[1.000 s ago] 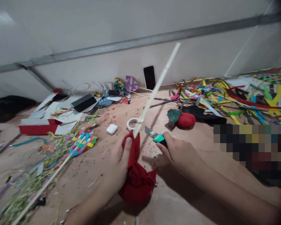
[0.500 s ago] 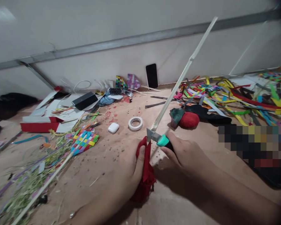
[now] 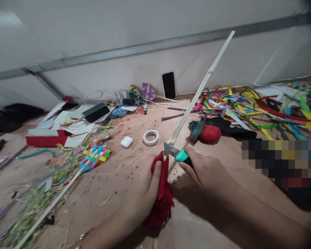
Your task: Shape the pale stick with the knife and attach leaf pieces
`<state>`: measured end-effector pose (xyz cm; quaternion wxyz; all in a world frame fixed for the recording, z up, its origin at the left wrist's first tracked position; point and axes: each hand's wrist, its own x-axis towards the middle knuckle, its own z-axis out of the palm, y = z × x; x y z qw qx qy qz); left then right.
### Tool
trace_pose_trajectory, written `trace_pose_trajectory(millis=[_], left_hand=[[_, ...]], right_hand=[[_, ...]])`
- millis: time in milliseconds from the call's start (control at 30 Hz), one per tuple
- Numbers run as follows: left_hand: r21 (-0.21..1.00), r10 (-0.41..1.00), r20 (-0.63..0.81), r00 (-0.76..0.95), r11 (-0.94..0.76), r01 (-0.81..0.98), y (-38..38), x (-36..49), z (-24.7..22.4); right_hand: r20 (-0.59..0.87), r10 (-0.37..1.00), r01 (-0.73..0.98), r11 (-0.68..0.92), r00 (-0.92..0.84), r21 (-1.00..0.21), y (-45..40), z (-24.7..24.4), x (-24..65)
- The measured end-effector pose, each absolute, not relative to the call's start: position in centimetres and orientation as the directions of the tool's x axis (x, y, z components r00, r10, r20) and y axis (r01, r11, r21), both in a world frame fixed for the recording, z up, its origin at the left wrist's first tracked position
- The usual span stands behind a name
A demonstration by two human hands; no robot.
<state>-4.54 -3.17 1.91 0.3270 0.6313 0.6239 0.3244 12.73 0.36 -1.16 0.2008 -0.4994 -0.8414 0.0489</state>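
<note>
A red cloth (image 3: 162,193) is wrapped round the lower end of a long pale stick (image 3: 197,93), and my left hand (image 3: 147,183) is closed on both. The stick slants up and away to the right. My right hand (image 3: 203,167) grips a knife with a green and black handle (image 3: 181,156). Its wide metal blade (image 3: 170,149) touches the stick just above the cloth. Beyond my hands lie a roll of white tape (image 3: 150,137) and a small white case (image 3: 126,142).
At the left are a woven colourful piece on a stick (image 3: 95,156), green shavings (image 3: 41,200) and a red-sided box (image 3: 46,141). A black phone (image 3: 169,85) leans on the wall. A red and green cloth bundle (image 3: 209,134) and many coloured strips (image 3: 264,110) lie right.
The stick's far tip has dropped and shifted slightly left. Both hands keep their grips, with the blade still at the stick's lower end. The view has shifted slightly.
</note>
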Motion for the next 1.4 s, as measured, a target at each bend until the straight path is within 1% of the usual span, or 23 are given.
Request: trace_pose_trajectory(millis=[133, 233, 300, 367, 400, 467, 533, 600, 700, 800, 867, 967, 1000, 1100, 1167, 1267, 1400], left_hand=[[0.808, 1.000, 0.001, 0.002, -0.002, 0.589, -2.9, -4.7, 1.9], [0.807, 1.000, 0.029, 0.005, -0.026, 0.590, -3.1, -4.6, 2.0], [0.801, 0.999, 0.038, 0.033, -0.050, 0.596, -3.9, -4.6, 2.1], [0.789, 0.996, 0.033, 0.081, -0.075, 0.610, -4.9, -4.7, 1.9], [0.788, 0.995, 0.030, 0.097, -0.084, 0.611, -5.4, -4.8, 1.8], [0.780, 0.994, 0.022, 0.108, -0.085, 0.620, -6.1, -5.1, 1.3], [0.776, 0.996, 0.030, 0.082, -0.074, 0.627, -6.1, -5.4, 0.7], [0.777, 0.998, 0.039, 0.054, -0.064, 0.626, -5.6, -5.5, 0.3], [0.774, 0.998, 0.037, 0.054, -0.063, 0.630, -4.7, -5.3, 0.1], [0.755, 0.992, 0.021, 0.126, -0.099, 0.649, -3.8, -5.0, 0.3], [0.685, 0.988, 0.023, 0.150, -0.125, 0.717, -2.8, -4.9, 0.8], [0.451, 0.984, 0.074, 0.161, -0.177, 0.874, -0.2, -4.6, 1.5], [0.368, 0.982, 0.071, 0.175, -0.189, 0.910, 1.0, -4.4, 1.6], [0.183, 0.953, 0.192, 0.232, -0.268, 0.946, 5.2, -3.2, 0.9], [0.020, 0.924, 0.220, 0.313, -0.325, 0.946, 7.9, -2.3, -0.3], [-0.031, 0.928, 0.204, 0.312, -0.312, 0.950, 10.6, -1.3, -2.3], [-0.046, 0.938, 0.230, 0.260, -0.256, 0.966, 11.2, -1.0, -3.2]], right_hand=[[0.302, 0.868, 0.848, 0.470, -0.394, -0.246, 0.3, -1.1, 12.4], [0.289, 0.879, 0.865, 0.447, -0.378, -0.226, 1.1, -0.8, 12.8], [0.249, 0.928, 0.917, 0.334, -0.278, -0.220, 2.3, -0.6, 13.9], [0.212, 0.972, 0.968, 0.141, -0.097, -0.208, 3.4, -0.4, 15.4], [0.239, 0.969, 0.973, 0.115, -0.065, -0.202, 3.8, -0.3, 16.0], [0.252, 0.959, 0.969, 0.175, -0.128, -0.174, 3.9, -0.1, 16.9], [0.217, 0.956, 0.962, 0.230, -0.196, -0.145, 3.4, 0.1, 16.8], [0.181, 0.957, 0.959, 0.251, -0.226, -0.132, 2.8, 0.1, 16.2], [0.171, 0.959, 0.951, 0.255, -0.226, -0.177, 2.6, -0.1, 15.6], [0.153, 0.968, 0.936, 0.235, -0.200, -0.261, 3.2, -0.7, 16.0], [0.131, 0.976, 0.927, 0.207, -0.174, -0.312, 3.7, -1.0, 16.6], [0.111, 0.982, 0.919, 0.185, -0.156, -0.349, 4.1, -1.1, 17.3], [0.105, 0.983, 0.923, 0.177, -0.150, -0.340, 4.2, -1.1, 17.5], [0.102, 0.988, 0.946, 0.144, -0.119, -0.291, 4.3, -0.8, 18.0], [0.105, 0.989, 0.950, 0.134, -0.109, -0.282, 4.4, -0.7, 18.3], [0.099, 0.987, 0.938, 0.153, -0.128, -0.312, 4.4, -0.8, 18.7], [0.090, 0.985, 0.921, 0.168, -0.145, -0.350, 4.4, -0.8, 19.1]])
